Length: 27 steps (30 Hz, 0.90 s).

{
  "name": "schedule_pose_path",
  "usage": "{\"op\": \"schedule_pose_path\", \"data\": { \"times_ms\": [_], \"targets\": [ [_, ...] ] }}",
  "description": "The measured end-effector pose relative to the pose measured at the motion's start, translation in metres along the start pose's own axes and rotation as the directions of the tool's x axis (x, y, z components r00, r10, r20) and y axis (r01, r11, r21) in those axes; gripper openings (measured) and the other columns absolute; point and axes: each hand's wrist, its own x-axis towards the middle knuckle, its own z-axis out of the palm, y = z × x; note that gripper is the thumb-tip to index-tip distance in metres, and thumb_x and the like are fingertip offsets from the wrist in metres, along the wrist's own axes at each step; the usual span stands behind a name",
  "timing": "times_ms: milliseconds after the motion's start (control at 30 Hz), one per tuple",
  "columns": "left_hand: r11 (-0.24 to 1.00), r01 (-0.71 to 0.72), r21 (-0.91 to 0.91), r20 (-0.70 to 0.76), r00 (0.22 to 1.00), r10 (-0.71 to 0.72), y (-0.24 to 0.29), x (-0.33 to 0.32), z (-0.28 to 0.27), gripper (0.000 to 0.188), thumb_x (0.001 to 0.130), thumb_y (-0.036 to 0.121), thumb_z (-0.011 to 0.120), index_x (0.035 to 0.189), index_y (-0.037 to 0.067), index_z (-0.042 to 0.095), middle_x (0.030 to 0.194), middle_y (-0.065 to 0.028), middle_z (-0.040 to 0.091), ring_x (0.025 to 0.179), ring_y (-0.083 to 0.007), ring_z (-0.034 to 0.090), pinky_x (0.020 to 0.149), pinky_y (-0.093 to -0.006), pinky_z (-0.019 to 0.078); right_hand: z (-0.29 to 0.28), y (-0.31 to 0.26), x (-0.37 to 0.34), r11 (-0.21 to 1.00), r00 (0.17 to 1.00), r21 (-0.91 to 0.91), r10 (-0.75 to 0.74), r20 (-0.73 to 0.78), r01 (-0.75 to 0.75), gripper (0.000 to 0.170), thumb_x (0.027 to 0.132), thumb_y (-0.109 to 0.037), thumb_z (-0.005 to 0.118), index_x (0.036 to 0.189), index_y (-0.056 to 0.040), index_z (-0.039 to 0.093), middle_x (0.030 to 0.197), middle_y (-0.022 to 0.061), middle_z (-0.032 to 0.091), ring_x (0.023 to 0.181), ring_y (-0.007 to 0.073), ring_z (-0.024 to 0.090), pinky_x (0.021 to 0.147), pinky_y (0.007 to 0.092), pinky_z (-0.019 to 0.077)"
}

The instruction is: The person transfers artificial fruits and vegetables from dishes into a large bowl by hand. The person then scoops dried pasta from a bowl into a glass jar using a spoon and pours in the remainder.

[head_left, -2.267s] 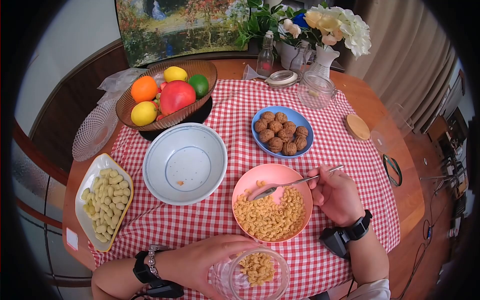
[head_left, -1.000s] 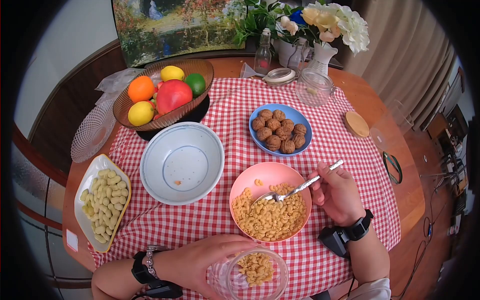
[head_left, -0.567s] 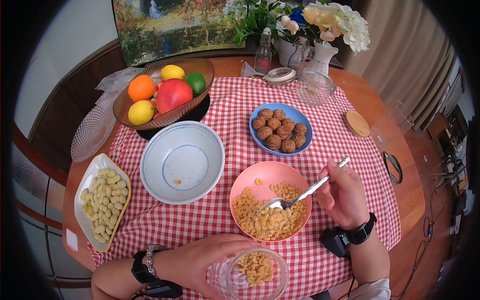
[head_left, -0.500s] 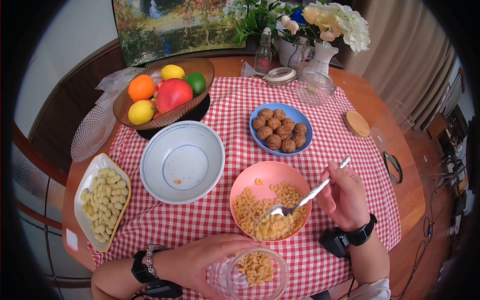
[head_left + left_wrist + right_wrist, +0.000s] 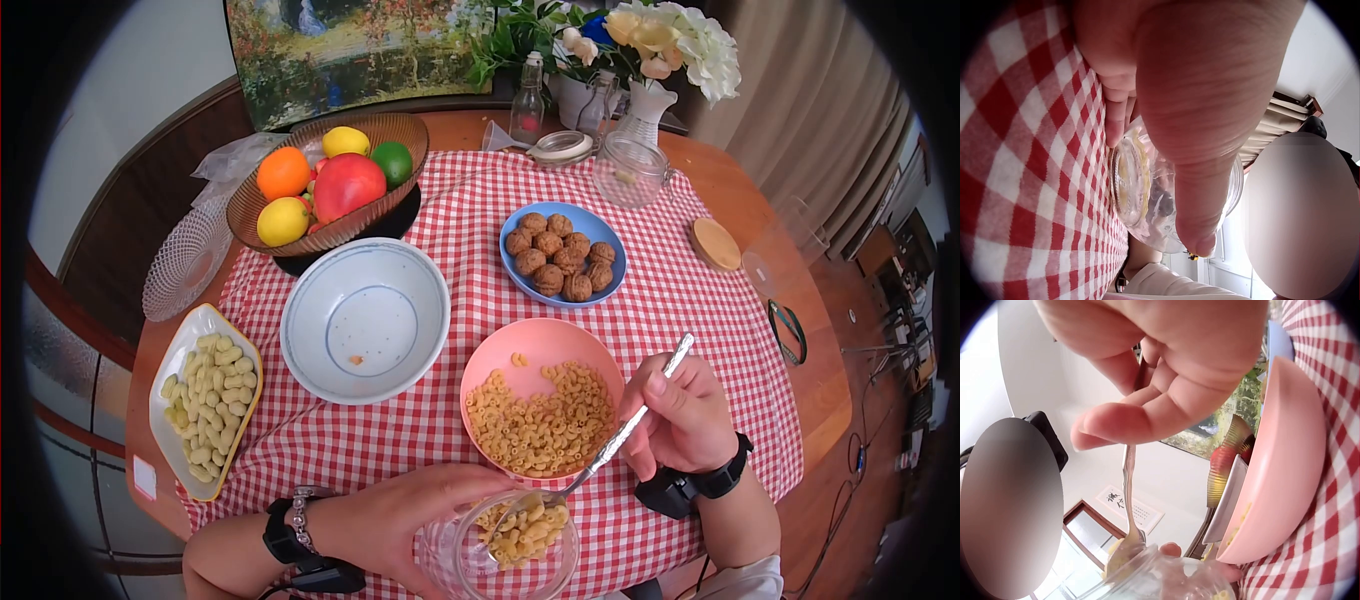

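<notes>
At the table's front, my left hand (image 5: 405, 520) curls round a clear glass jar (image 5: 565, 570) that has macaroni in it; the left wrist view shows my thumb along the jar's (image 5: 1160, 219) side. My right hand (image 5: 685, 415) pinches the handle of a silver spoon (image 5: 630, 425) with thumb and fingers. The spoon's bowl carries macaroni (image 5: 530, 530) and overlaps the jar's mouth in the head view. In the right wrist view the spoon (image 5: 1129, 494) slopes down to the jar's rim. Just behind the jar stands a pink bowl (image 5: 500, 350) of macaroni.
A blue-rimmed white bowl (image 5: 370, 270) with a crumb stands left of the pink one. Around lie a dish of peanuts (image 5: 215, 410), a blue plate (image 5: 618, 235) of walnuts, a glass fruit bowl (image 5: 390, 210), a glass clip jar (image 5: 630, 175) and a wooden lid (image 5: 715, 245).
My right hand has scooped macaroni from the pink bowl with the spoon and moved it down and toward me, over the jar. My left hand has stayed on the jar.
</notes>
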Motion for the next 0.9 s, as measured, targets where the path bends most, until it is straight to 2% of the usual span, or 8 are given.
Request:
{"op": "schedule_pose_path", "data": {
  "times_ms": [167, 233, 400, 600, 667, 733, 833, 900],
  "targets": [
    [0.999, -0.043, 0.023, -0.005, 0.999, 0.043, -0.001, 0.001, 0.000, 0.121, 0.052, 0.046, 0.095, 0.148, 0.005, 0.033, 0.140, -0.0164, 0.047, 0.127, -0.0305, 0.050, 0.106, -0.0434, 0.0409, 0.004, -0.001, -0.001, 0.999, 0.999, -0.042, 0.020, 0.042, -0.018, 0.030, 0.102, -0.017, 0.052, 0.098, 0.0100, 0.063, 0.074, 0.0180, 0.068, 0.055, 0.0254, 0.067, 0.051, 0.0330, 0.0569],
    [0.993, 0.085, -0.084, 0.073, 0.994, -0.079, 0.007, 0.006, -0.006, 0.117, 0.056, 0.033, 0.096, 0.148, 0.003, 0.032, 0.144, -0.0157, 0.047, 0.129, -0.0276, 0.051, 0.106, -0.0423, 0.0437, 0.003, -0.001, -0.001, 0.999, 0.999, -0.042, 0.019, 0.049, -0.017, 0.030, 0.102, -0.018, 0.053, 0.099, 0.0103, 0.063, 0.075, 0.0180, 0.068, 0.056, 0.0254, 0.067, 0.052, 0.0333, 0.0573],
    [0.990, 0.077, -0.120, 0.059, 0.996, -0.070, 0.005, 0.005, -0.003, 0.116, 0.057, 0.032, 0.096, 0.149, 0.003, 0.031, 0.146, -0.0155, 0.047, 0.131, -0.0272, 0.050, 0.107, -0.0425, 0.0426, 0.000, 0.001, -0.001, 0.999, 0.997, -0.036, 0.014, 0.074, -0.011, 0.032, 0.102, -0.020, 0.053, 0.100, 0.0108, 0.064, 0.077, 0.0182, 0.068, 0.059, 0.0255, 0.068, 0.055, 0.0343, 0.0580],
    [0.995, 0.048, -0.089, 0.050, 0.998, -0.044, 0.002, 0.003, -0.004, 0.116, 0.057, 0.034, 0.096, 0.148, 0.003, 0.031, 0.146, -0.0154, 0.047, 0.131, -0.0278, 0.050, 0.108, -0.0428, 0.0422, -0.006, 0.003, 0.002, 0.999, 0.990, 0.026, -0.034, 0.138, 0.030, 0.039, 0.105, -0.025, 0.045, 0.099, 0.0092, 0.062, 0.081, 0.0183, 0.067, 0.061, 0.0259, 0.067, 0.058, 0.0327, 0.0571],
    [0.999, 0.018, -0.048, 0.046, 0.999, -0.016, 0.002, 0.001, -0.004, 0.117, 0.057, 0.035, 0.096, 0.148, 0.003, 0.031, 0.146, -0.0155, 0.047, 0.131, -0.0282, 0.049, 0.108, -0.0427, 0.0422, -0.008, 0.004, 0.007, 0.982, 0.991, 0.147, -0.124, 0.054, 0.115, 0.041, 0.106, -0.028, 0.040, 0.098, 0.0061, 0.060, 0.079, 0.0168, 0.065, 0.060, 0.0252, 0.065, 0.060, 0.0322, 0.0547],
    [0.998, 0.049, 0.043, 0.047, 0.998, -0.051, 0.003, -0.002, -0.005, 0.117, 0.056, 0.039, 0.096, 0.147, 0.002, 0.032, 0.145, -0.0160, 0.047, 0.130, -0.0294, 0.050, 0.107, -0.0430, 0.0418, -0.012, 0.002, 0.010, 0.984, 0.993, 0.141, -0.115, 0.004, 0.114, 0.040, 0.106, -0.030, 0.039, 0.097, 0.0030, 0.059, 0.076, 0.0144, 0.063, 0.062, 0.0237, 0.063, 0.062, 0.0322, 0.0528],
    [0.998, 0.057, -0.002, 0.054, 0.997, -0.056, 0.004, 0.001, -0.005, 0.117, 0.056, 0.041, 0.096, 0.146, 0.002, 0.032, 0.144, -0.0167, 0.048, 0.130, -0.0301, 0.050, 0.108, -0.0434, 0.0414, -0.025, 0.000, 0.014, 0.985, 0.973, 0.110, -0.105, -0.207, 0.130, 0.039, 0.106, -0.030, 0.039, 0.098, 0.0006, 0.060, 0.082, 0.0117, 0.067, 0.069, 0.0211, 0.065, 0.070, 0.0319, 0.0528],
    [0.999, 0.054, -0.004, 0.055, 0.997, -0.054, 0.005, 0.002, -0.005, 0.117, 0.056, 0.041, 0.096, 0.146, 0.002, 0.032, 0.144, -0.0167, 0.048, 0.130, -0.0302, 0.050, 0.108, -0.0437, 0.0412, -0.033, -0.001, 0.017, 0.990, 0.968, 0.090, -0.086, -0.237, 0.110, 0.038, 0.106, -0.030, 0.039, 0.099, 0.0007, 0.061, 0.084, 0.0120, 0.067, 0.071, 0.0210, 0.065, 0.071, 0.0319, 0.0528]
  ]
}}
